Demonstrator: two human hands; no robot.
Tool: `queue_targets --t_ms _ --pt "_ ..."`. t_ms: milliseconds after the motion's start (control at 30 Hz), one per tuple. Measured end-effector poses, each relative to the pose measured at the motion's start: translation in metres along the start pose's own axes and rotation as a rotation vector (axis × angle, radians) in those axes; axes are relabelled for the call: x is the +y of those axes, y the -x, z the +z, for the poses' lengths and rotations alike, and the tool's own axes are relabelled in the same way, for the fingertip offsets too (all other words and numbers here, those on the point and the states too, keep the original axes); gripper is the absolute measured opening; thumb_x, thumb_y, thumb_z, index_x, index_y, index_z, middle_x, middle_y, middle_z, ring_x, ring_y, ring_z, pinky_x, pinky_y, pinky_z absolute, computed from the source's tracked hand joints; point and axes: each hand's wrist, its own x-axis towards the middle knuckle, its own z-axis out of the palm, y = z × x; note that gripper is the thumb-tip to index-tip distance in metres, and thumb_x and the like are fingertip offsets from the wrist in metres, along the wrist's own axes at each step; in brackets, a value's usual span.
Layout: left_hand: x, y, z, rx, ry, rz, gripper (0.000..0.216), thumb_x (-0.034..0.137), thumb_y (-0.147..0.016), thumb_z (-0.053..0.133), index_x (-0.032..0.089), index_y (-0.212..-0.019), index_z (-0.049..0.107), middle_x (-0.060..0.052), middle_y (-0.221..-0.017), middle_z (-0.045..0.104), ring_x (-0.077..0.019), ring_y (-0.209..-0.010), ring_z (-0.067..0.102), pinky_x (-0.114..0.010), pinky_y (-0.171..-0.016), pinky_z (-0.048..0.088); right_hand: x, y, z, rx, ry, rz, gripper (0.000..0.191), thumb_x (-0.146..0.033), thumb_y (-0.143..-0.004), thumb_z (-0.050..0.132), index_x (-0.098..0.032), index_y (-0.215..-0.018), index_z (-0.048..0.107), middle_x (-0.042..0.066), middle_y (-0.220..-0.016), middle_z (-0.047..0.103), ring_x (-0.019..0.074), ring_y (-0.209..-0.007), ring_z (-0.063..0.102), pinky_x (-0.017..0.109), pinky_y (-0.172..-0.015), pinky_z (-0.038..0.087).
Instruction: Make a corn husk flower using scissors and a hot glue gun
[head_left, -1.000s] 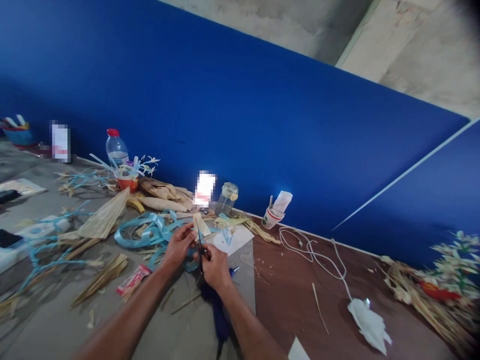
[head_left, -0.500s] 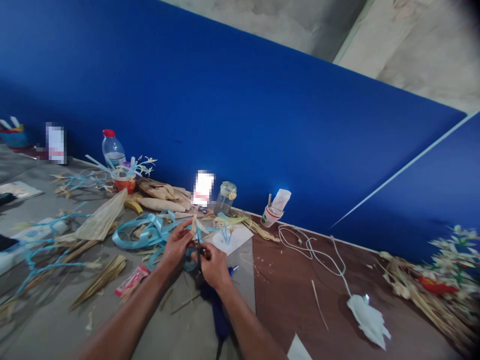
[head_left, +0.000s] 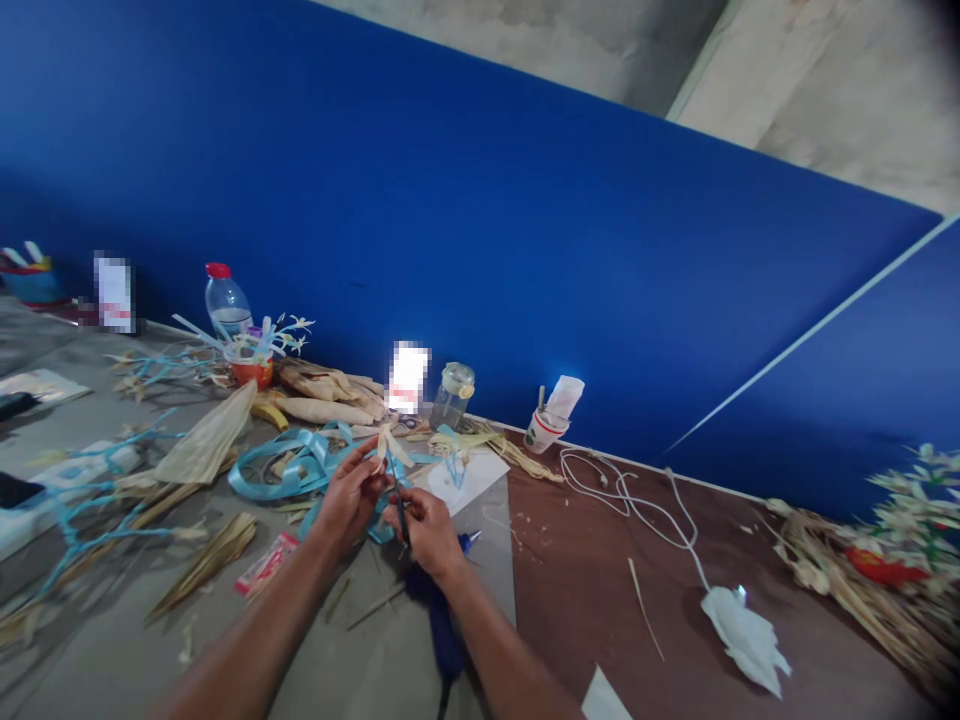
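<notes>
My left hand [head_left: 346, 497] is closed on a small pale strip of dried husk [head_left: 391, 447] that sticks up above its fingers. My right hand [head_left: 427, 528] grips small dark scissors [head_left: 400, 518], their blades pointing up at the base of the husk strip. Both hands meet above the grey table [head_left: 112, 640], just in front of a loose coil of light blue ribbon [head_left: 289, 462]. A dark blue object [head_left: 441, 620] lies under my right wrist.
Dried husks [head_left: 206, 443], blue-painted stems [head_left: 97, 520], a water bottle [head_left: 225, 298], an orange cup [head_left: 253, 365], a glass jar [head_left: 454, 395], a paper cup [head_left: 544, 430] and a white cable [head_left: 637, 510] crowd the table. A blue partition [head_left: 480, 230] stands behind. Dried flowers [head_left: 885, 560] lie right.
The hands stay together with husk and scissors; the husk strip has turned slightly between the fingers. The view has shifted a little.
</notes>
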Motion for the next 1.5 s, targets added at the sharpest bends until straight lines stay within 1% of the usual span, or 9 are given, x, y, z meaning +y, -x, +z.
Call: queue_targets --t_ms 200,367,500,733,867,1000,1167,1333,1500 --pt "0.0 0.001 -0.001 -0.071 0.004 -0.013 0.034 0.012 -0.063 0.07 0.016 -0.097 0.064 0.006 -0.055 0.056 -0.0047 -0.043 0.045 -0.021 -0.057 0.049 0.001 -0.001 0.0 -0.057 -0.149 0.059 0.033 -0.046 -0.065 0.071 -0.017 -0.08 0.069 -0.006 -0.048 0.049 0.0079 -0.044 0.038 0.021 -0.046 0.029" --pt "0.004 0.001 0.0 -0.057 0.021 -0.028 0.031 0.01 -0.064 0.065 0.015 -0.095 0.063 0.006 -0.053 0.052 -0.0048 -0.042 0.042 -0.021 -0.056 0.049 0.001 -0.001 0.001 -0.073 -0.175 0.048 0.034 -0.047 -0.063 0.073 -0.017 -0.08 0.068 -0.007 -0.047 0.048 0.0081 -0.044 0.04 0.021 -0.046 0.03" --pt "0.005 -0.001 -0.001 -0.044 0.047 -0.032 0.031 0.01 -0.064 0.064 0.015 -0.094 0.062 0.005 -0.053 0.051 -0.0072 -0.047 0.048 -0.019 -0.054 0.047 0.001 -0.001 0.001 -0.11 -0.222 0.061 0.035 -0.047 -0.061 0.074 -0.018 -0.079 0.067 -0.007 -0.045 0.049 0.0081 -0.043 0.04 0.021 -0.046 0.03" --pt "0.007 0.001 0.001 -0.084 0.059 -0.027 0.028 0.008 -0.066 0.063 0.015 -0.093 0.062 0.006 -0.053 0.049 -0.0066 -0.046 0.046 -0.018 -0.053 0.047 -0.001 0.0 0.0 -0.147 -0.256 0.074 0.034 -0.048 -0.063 0.073 -0.018 -0.077 0.066 -0.006 -0.046 0.05 0.0076 -0.042 0.041 0.02 -0.045 0.028" --pt "0.008 0.005 0.004 -0.059 0.044 -0.076 0.035 0.007 -0.065 0.061 0.017 -0.099 0.061 0.008 -0.052 0.047 -0.0059 -0.042 0.042 -0.02 -0.054 0.048 -0.003 0.0 -0.001 -0.123 -0.282 0.071 0.035 -0.048 -0.062 0.074 -0.017 -0.075 0.064 -0.007 -0.044 0.049 0.0068 -0.042 0.039 0.021 -0.046 0.028" --pt "0.003 0.008 0.005 -0.091 -0.006 -0.127 0.039 0.009 -0.064 0.064 0.016 -0.102 0.061 0.008 -0.05 0.048 -0.0069 -0.042 0.042 -0.02 -0.05 0.046 -0.002 -0.001 -0.002 -0.093 -0.303 0.057 0.035 -0.048 -0.062 0.074 -0.017 -0.077 0.065 -0.007 -0.045 0.049 0.0072 -0.043 0.037 0.021 -0.046 0.028" --pt "-0.002 0.008 0.003 -0.131 -0.01 -0.124 0.041 0.008 -0.062 0.064 0.014 -0.103 0.061 0.007 -0.049 0.049 -0.0057 -0.041 0.041 -0.018 -0.048 0.042 -0.005 -0.001 -0.002 -0.051 -0.308 0.027 0.035 -0.047 -0.061 0.074 -0.017 -0.078 0.065 -0.007 -0.046 0.048 0.0077 -0.044 0.039 0.022 -0.048 0.029" --pt "-0.003 0.007 0.004 -0.093 -0.06 -0.133 0.048 0.008 -0.06 0.064 0.014 -0.107 0.059 0.003 -0.057 0.06 -0.0083 -0.046 0.051 -0.017 -0.045 0.041 -0.01 0.001 -0.003 -0.014 -0.309 0.025 0.035 -0.047 -0.062 0.073 -0.017 -0.079 0.065 -0.007 -0.047 0.048 0.0081 -0.045 0.039 0.022 -0.048 0.029" --pt "-0.004 0.007 0.004 -0.083 -0.068 -0.142 0.048 0.007 -0.059 0.063 0.013 -0.106 0.059 0.002 -0.059 0.062 -0.0093 -0.048 0.056 -0.017 -0.048 0.044 -0.011 0.002 -0.004 -0.01 -0.272 0.006 0.034 -0.049 -0.063 0.071 -0.019 -0.078 0.065 -0.006 -0.048 0.047 0.0088 -0.045 0.038 0.023 -0.048 0.03"
